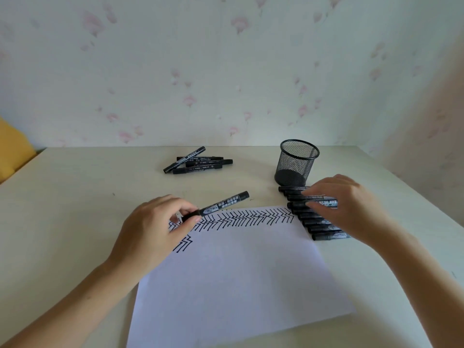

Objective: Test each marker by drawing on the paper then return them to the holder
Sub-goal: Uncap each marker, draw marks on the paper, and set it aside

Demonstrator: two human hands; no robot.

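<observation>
Hiding part of the marker row (305, 217), the right hand (349, 204) rests flat-fingered; the left hand (153, 227) pinches a marker (221, 204) above the paper's (241, 277) far edge.

My left hand (150, 227) pinched a black marker (221, 204) angled up-right over the white paper (238, 285), whose top edge carried a band of black zigzag strokes (246, 218). My right hand (344, 204) rested on a row of markers (313, 222) beside the paper. Four more markers (198, 163) lay piled farther back. The black mesh holder (296, 163) stood upright.
</observation>
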